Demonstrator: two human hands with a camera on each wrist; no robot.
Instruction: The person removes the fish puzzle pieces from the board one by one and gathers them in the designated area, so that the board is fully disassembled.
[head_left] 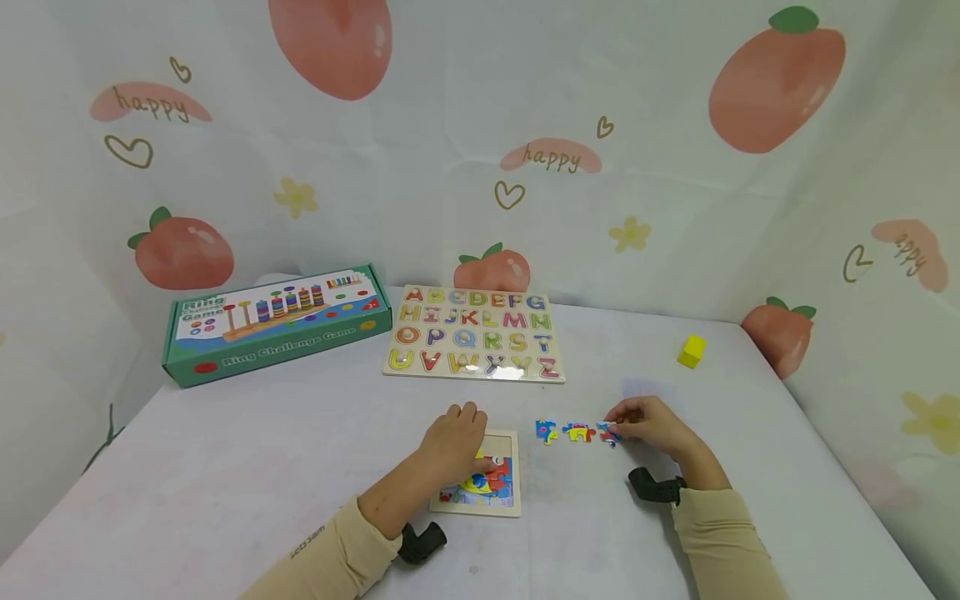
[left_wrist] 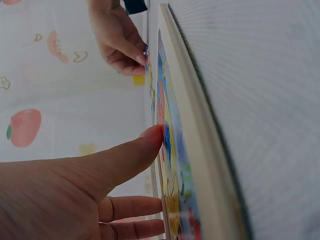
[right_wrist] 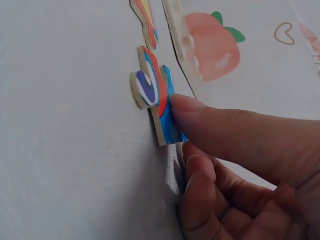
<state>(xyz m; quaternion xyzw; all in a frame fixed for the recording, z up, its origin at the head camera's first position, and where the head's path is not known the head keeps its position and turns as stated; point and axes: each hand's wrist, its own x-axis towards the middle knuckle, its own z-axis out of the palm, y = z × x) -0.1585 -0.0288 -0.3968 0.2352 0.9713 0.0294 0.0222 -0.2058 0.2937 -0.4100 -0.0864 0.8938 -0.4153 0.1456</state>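
My left hand (head_left: 452,444) lies over a small wooden jigsaw tray (head_left: 516,492) and covers its left part. In the left wrist view the straight thumb (left_wrist: 142,145) touches the colourful picture and the fingertips rest along it. Red, yellow and blue pieces (head_left: 498,477) fill the lower part of the tray; bare wood shows at its top right. To the right, my right hand (head_left: 652,427) pinches a blue and red jigsaw piece (right_wrist: 162,100) with a white and purple knob, close over the table. Two more jigsaw pieces, one blue (head_left: 545,431) and one yellow (head_left: 577,432), lie left of it.
Behind the tray lies a wooden alphabet board (head_left: 472,335). A green Ring Challenge Game box (head_left: 277,325) stands at the back left, and a yellow block (head_left: 692,351) at the back right. A white cloth with printed fruit (head_left: 637,75) hangs behind the table.
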